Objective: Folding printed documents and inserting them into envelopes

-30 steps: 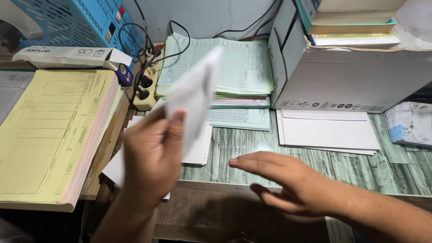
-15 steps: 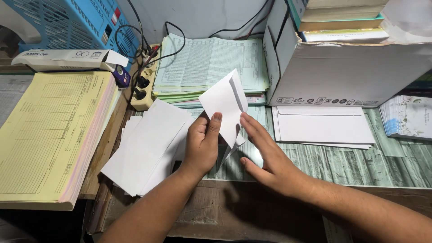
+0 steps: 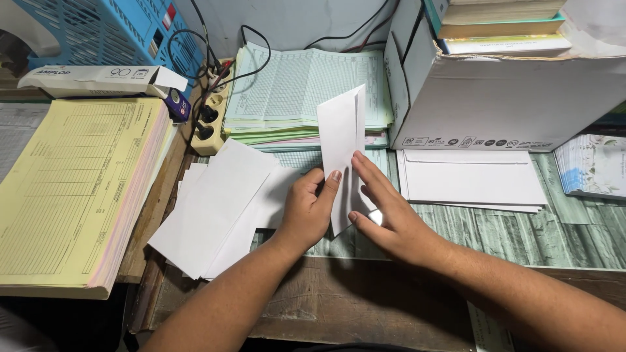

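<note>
The white envelope [image 3: 340,140] stands nearly upright at the centre of the frame, its long side running up and down, its lower end down by the table top. My left hand [image 3: 312,212] holds it from the left, thumb pressed flat on the front face, fingers curled behind. My right hand [image 3: 385,218] is on the envelope's lower right edge, fingers stretched out and lying along the paper, thumb tucked beneath; the hand is not clenched. Whether the flap is open or sealed I cannot tell.

Immediately left of my left hand lies a loose spread of white envelopes [image 3: 215,205], overlapping, fanned toward the lower left. To the right of centre, a neat stack of white envelopes [image 3: 471,179] lies flat, just below a white cardboard box [image 3: 502,98] occupying the upper right. Books [image 3: 502,26] sit on top of that box. At the right edge is a pile of printed cards [image 3: 592,166].

Behind the held envelope, upper centre, a stack of green ruled forms [image 3: 293,91]. At the left, a thick pad of yellow ruled forms [image 3: 72,182]. Between these two, a cream power strip [image 3: 210,124] with black plugs. Upper left: a long white carton [image 3: 98,79] and a blue plastic basket [image 3: 111,29]. The table surface [image 3: 521,238] shows a green wood-grain pattern.
</note>
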